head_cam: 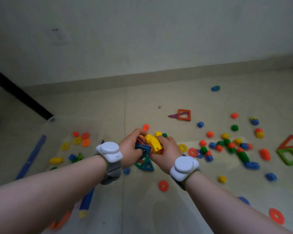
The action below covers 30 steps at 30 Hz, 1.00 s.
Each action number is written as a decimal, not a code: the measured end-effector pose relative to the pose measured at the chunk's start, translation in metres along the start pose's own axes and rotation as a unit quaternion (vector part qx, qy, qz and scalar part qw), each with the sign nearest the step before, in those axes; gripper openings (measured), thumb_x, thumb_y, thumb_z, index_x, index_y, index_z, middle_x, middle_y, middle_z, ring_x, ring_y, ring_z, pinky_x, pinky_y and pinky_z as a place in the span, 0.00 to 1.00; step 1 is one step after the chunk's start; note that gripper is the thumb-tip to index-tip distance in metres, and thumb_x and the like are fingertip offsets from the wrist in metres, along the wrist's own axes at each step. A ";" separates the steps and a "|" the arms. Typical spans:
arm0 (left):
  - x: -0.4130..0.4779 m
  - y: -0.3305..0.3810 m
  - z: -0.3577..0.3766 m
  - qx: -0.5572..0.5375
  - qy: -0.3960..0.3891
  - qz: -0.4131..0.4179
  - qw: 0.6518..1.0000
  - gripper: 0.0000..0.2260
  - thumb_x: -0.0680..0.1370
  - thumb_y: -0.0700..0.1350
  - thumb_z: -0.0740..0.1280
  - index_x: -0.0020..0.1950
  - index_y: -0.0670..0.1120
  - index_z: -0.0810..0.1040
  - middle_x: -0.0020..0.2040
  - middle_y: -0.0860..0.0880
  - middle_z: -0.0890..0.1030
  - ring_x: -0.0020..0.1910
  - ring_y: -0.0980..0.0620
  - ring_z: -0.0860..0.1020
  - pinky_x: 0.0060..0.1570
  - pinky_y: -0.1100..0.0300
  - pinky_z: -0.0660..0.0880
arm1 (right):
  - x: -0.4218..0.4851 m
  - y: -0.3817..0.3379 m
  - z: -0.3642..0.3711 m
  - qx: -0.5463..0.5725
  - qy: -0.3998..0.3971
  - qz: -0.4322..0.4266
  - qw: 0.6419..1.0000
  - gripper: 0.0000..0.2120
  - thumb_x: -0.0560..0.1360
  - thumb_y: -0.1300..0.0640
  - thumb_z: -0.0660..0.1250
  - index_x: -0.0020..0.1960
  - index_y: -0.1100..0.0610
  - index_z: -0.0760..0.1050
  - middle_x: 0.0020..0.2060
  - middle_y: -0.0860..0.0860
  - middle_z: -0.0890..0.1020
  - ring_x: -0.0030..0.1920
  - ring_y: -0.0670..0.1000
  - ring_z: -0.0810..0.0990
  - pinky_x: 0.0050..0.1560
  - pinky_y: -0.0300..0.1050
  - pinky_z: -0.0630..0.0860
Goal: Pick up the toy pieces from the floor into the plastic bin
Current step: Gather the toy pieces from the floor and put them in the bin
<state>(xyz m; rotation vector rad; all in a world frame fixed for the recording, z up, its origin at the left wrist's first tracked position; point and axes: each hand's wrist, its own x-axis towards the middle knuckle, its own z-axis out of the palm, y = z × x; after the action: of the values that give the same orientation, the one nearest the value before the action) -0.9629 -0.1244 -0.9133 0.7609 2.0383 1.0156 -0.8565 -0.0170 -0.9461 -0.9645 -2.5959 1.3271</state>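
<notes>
Here both hands meet over the middle of the floor, above the scattered toy pieces. The left hand curls its fingers round a bundle of flat tiles, blue ones on the near side. The right hand grips a yellow block stick between thumb and fingers, and the stick touches the bundle. A teal triangle tile shows just below the hands; whether it is held or lies on the floor, I cannot tell. Each wrist wears a white device on a grey strap, the left one and the right one.

The clear plastic bin sits toward the floor's left edge, partly under the left forearm, with a blue strip along its side. Orange and yellow discs show through it.

To the right of the hands, many small blue, orange, green and yellow blocks lie close together. An orange square frame rests farther back, touching a purple triangle. Near the right edge lie a green square frame and an orange triangle frame. 1 blue block sits alone near the wall.
</notes>
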 end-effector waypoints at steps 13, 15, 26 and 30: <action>-0.086 -0.154 -0.170 -0.159 0.285 -0.239 0.915 0.21 0.74 0.31 0.62 0.63 0.49 0.68 0.56 0.40 0.73 0.51 0.37 0.78 0.38 0.45 0.80 | 0.027 -0.162 0.195 0.112 -0.236 -0.058 0.964 0.32 0.67 0.56 0.71 0.68 0.45 0.65 0.60 0.54 0.76 0.56 0.56 0.79 0.52 0.52 0.79; -0.087 -0.169 -0.173 -0.153 0.301 -0.269 0.902 0.27 0.75 0.34 0.64 0.72 0.47 0.60 0.56 0.40 0.73 0.49 0.37 0.78 0.38 0.43 0.79 | 0.023 -0.164 0.204 0.163 -0.264 -0.040 0.950 0.40 0.70 0.59 0.69 0.75 0.44 0.53 0.70 0.52 0.67 0.64 0.55 0.73 0.54 0.49 0.77; -0.027 -0.127 -0.095 0.093 0.160 -0.011 0.983 0.26 0.75 0.42 0.66 0.72 0.52 0.64 0.67 0.48 0.72 0.62 0.49 0.74 0.57 0.53 0.75 | 0.021 -0.059 0.132 0.059 -0.087 -0.081 0.991 0.32 0.72 0.63 0.66 0.74 0.53 0.59 0.72 0.50 0.64 0.72 0.49 0.62 0.70 0.37 0.59; 0.006 -0.109 -0.052 0.194 0.042 0.012 0.980 0.30 0.75 0.43 0.66 0.75 0.51 0.58 0.71 0.45 0.65 0.68 0.47 0.69 0.64 0.57 0.70 | 0.024 0.005 0.095 0.002 -0.033 -0.004 0.999 0.32 0.72 0.63 0.67 0.73 0.55 0.61 0.71 0.54 0.66 0.72 0.54 0.63 0.70 0.40 0.58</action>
<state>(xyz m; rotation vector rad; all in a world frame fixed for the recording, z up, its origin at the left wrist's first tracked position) -1.0283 -0.1970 -0.9845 0.9545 2.3409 0.6771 -0.9044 -0.0687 -1.0137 -0.9257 -2.6406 1.3836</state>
